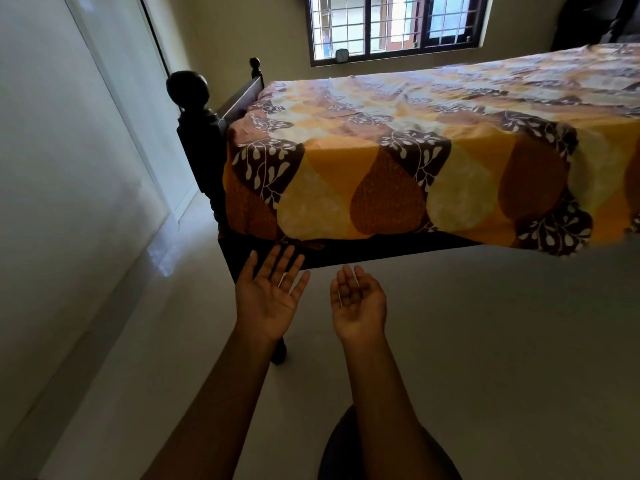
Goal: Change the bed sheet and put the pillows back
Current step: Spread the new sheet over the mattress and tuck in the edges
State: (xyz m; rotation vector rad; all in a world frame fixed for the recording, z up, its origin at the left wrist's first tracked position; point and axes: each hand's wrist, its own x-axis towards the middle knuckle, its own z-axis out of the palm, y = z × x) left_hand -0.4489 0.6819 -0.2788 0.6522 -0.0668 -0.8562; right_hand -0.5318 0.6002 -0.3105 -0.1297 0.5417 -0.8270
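Observation:
A bed sheet (398, 174) patterned in orange, yellow and brown leaves covers the mattress and hangs over its near side, down to the dark bed frame (346, 251). My left hand (272, 292) is held palm up with straight spread fingers, just below the sheet's hanging edge and apart from it. My right hand (358, 304) is also palm up beside it, fingers loosely curled, holding nothing. No pillows are in view.
A dark wooden bedpost (199, 133) with a round knob stands at the bed's left corner. A pale wall or door panel (69, 168) runs along the left. A barred window (391, 26) is behind the bed. Light floor (485, 341) spreads below.

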